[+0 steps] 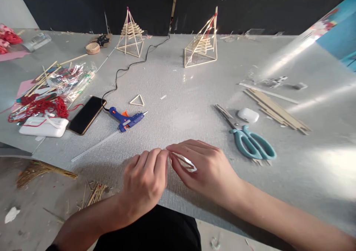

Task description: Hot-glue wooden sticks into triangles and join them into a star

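Observation:
My left hand (pixel 146 180) and my right hand (pixel 203 167) meet at the near edge of a grey mat (pixel 180 95). Both pinch a small piece made of thin wooden sticks (pixel 182 161), which lies between the fingertips; most of it is hidden by my right fingers. A small stick triangle (pixel 137 101) lies further out. To its lower left, a blue glue gun (pixel 126 119) rests on its side. Teal scissors (pixel 247 139) lie to the right of my right hand.
Two stick pyramids (pixel 130 33) (pixel 202 43) stand at the back. A phone (pixel 86 114), white power bank (pixel 44 127), red string (pixel 41 106) and stick packets lie left. A white earbud case (pixel 248 114) and flat wooden strips (pixel 275 110) lie right. Loose sticks (pixel 41 169) litter the floor.

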`<state>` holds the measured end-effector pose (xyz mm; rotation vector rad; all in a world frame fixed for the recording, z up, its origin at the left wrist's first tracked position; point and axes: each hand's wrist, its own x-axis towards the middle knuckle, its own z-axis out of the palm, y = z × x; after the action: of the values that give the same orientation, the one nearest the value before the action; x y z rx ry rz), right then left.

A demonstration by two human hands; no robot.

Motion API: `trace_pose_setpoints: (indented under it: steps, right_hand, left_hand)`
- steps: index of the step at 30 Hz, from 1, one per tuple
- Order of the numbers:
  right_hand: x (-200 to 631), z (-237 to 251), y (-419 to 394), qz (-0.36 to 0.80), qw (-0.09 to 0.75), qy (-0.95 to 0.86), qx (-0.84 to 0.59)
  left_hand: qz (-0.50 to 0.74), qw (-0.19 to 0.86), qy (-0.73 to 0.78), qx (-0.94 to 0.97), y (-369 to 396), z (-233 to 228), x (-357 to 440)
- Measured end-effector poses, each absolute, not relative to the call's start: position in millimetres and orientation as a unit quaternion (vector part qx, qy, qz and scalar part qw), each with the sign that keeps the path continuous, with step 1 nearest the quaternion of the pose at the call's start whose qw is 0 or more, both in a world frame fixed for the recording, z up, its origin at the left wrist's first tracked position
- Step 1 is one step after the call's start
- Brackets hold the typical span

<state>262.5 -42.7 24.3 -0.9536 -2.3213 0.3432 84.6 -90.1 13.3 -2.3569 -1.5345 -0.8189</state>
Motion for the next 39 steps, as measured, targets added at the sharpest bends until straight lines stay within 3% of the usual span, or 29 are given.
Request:
trace_pose_setpoints:
  steps: [39]
  right_hand:
    - [261,16,-41,0.159,0.291,-0.852,-0.405]
  left_hand:
    - [-0.271,0.185,-0.475,-0.817,-83,5,84]
